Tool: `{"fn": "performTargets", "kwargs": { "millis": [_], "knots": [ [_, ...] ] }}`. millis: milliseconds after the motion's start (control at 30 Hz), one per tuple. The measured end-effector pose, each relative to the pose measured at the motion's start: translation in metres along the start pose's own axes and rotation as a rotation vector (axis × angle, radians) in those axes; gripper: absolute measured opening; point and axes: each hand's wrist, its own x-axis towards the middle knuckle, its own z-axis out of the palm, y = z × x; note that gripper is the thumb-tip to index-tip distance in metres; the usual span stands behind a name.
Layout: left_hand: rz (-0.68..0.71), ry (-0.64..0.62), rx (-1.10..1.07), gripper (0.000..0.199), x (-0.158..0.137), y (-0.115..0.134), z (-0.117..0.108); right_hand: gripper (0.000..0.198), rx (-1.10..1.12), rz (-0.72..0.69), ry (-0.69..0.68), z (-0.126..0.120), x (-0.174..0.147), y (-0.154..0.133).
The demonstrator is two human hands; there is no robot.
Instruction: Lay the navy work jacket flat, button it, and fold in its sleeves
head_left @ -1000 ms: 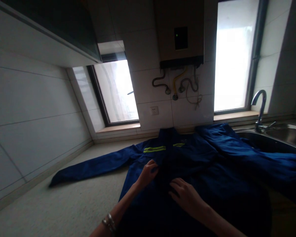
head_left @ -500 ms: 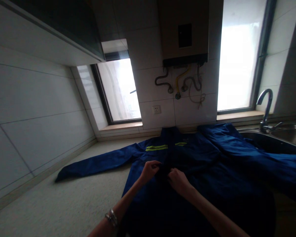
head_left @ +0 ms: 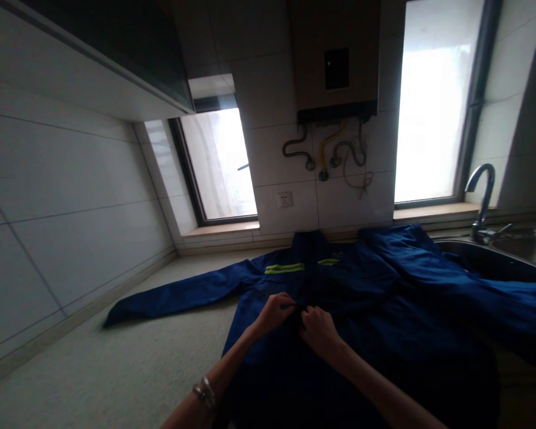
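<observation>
A dark blue work jacket point(head_left: 366, 280) with yellow-green stripes lies spread over the counter, collar toward the wall. One sleeve stretches out to the left; cloth on the right reaches over to the sink. Both my hands are at the middle of its front. My left hand point(head_left: 274, 313), with bracelets at the wrist, pinches the front edge of the jacket. Close beside it, my right hand point(head_left: 319, 328) has its fingers curled on the same front opening. The cloth between the fingertips is too dark to show any fastener.
A pale stone counter point(head_left: 161, 363) runs along the left. At the right stands a metal faucet point(head_left: 485, 196) by a steel sink point(head_left: 531, 247). A water heater point(head_left: 337, 59) with pipes hangs on the tiled wall, between two windows. An upper cabinet point(head_left: 116, 59) overhangs the left.
My hands have come closer together at the jacket's front, the left moving slightly right and the right slightly left. The jacket lies as before.
</observation>
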Motion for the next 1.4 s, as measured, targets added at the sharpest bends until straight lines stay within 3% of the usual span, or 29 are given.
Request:
{"fn": "performTargets", "kwargs": {
  "millis": [133, 233, 500, 700, 800, 933, 1000, 1167, 1400],
  "knots": [
    [-0.055, 0.192, -0.013, 0.013, 0.004, 0.001, 0.001, 0.024, -0.005, -0.078, -0.091, -0.004, -0.003, 0.007],
    [-0.075, 0.257, -0.047, 0.013, 0.007, 0.006, -0.004, 0.030, 0.058, -0.106, -0.149, -0.009, -0.005, 0.017],
    [0.005, 0.065, -0.072, 0.020, 0.002, 0.050, -0.007, 0.034, 0.848, -0.124, 0.160, -0.021, -0.018, 0.046],
    [-0.088, 0.106, -0.135, 0.022, -0.002, 0.077, 0.007, 0.016, 1.071, -0.021, 0.171, -0.018, -0.024, 0.064],
    [-0.161, 0.152, -0.171, 0.023, 0.000, 0.076, 0.011, 0.023, 1.090, -0.003, 0.124, -0.018, -0.028, 0.065],
    [-0.215, 0.151, -0.207, 0.024, 0.000, 0.072, 0.013, 0.023, 0.980, -0.021, 0.199, -0.025, -0.035, 0.061],
    [-0.199, 0.117, -0.225, 0.025, -0.001, 0.075, 0.014, 0.015, 0.898, -0.070, 0.234, -0.031, -0.038, 0.058],
    [-0.126, 0.076, -0.228, 0.023, -0.005, 0.087, 0.014, 0.020, 0.733, -0.193, 0.293, -0.040, -0.044, 0.053],
    [-0.105, 0.062, -0.216, 0.023, -0.005, 0.099, 0.010, 0.025, 0.588, -0.243, 0.395, -0.025, -0.047, 0.058]
  ]
}}
